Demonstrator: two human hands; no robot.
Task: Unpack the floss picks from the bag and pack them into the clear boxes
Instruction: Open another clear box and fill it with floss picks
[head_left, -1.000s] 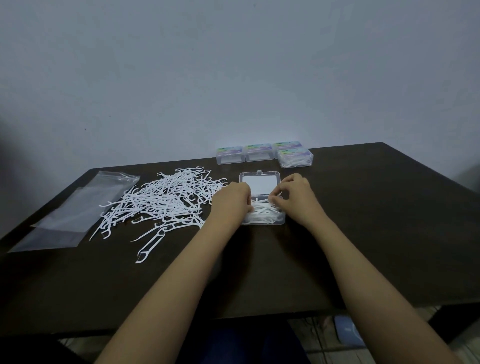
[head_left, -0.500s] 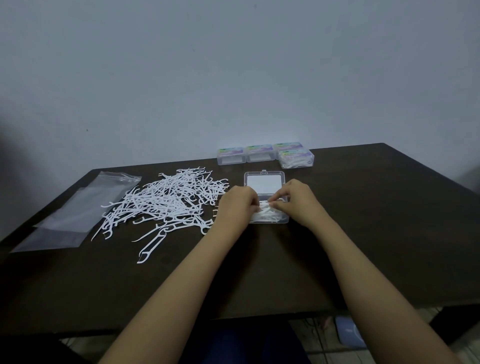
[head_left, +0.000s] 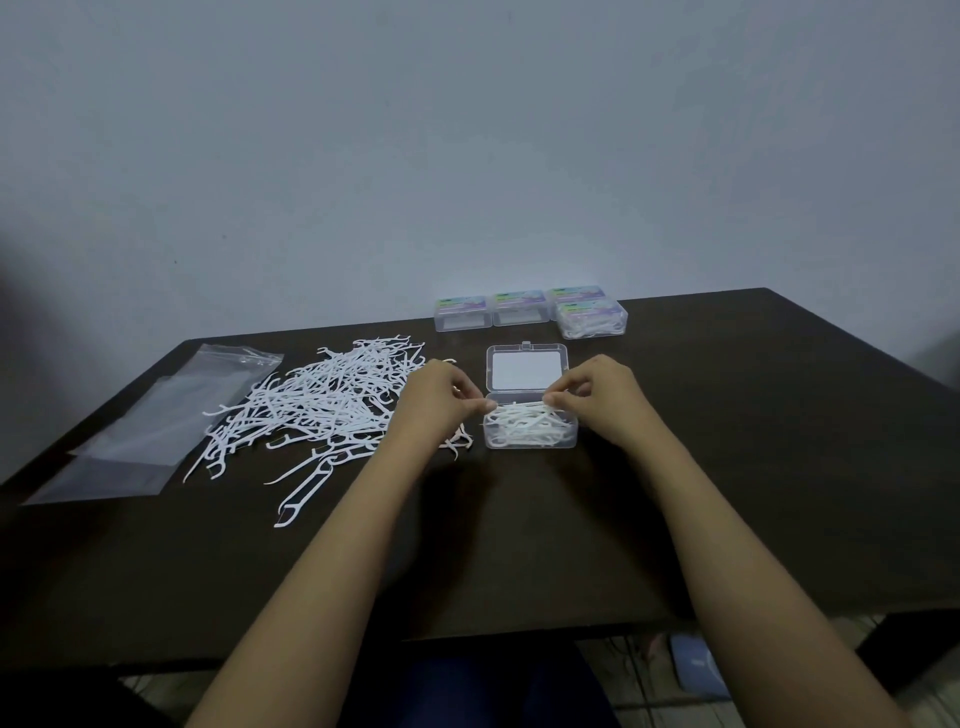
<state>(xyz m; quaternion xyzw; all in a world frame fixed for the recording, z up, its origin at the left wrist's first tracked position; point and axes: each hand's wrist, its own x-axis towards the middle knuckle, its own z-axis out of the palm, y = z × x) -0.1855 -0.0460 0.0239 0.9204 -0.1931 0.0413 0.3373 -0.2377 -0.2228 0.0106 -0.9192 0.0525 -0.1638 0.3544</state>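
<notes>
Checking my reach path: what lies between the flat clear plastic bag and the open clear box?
Head view: the heap of loose white floss picks on the dark table, with the left hand at its box-side edge.

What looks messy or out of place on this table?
Only the loose floss picks: a tangled heap left of the open clear box, with a few stragglers lying nearer the person. Nothing looks damaged.

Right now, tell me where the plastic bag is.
In the head view, the bag lies flat at the table's left edge, just left of the floss pick pile.
</notes>
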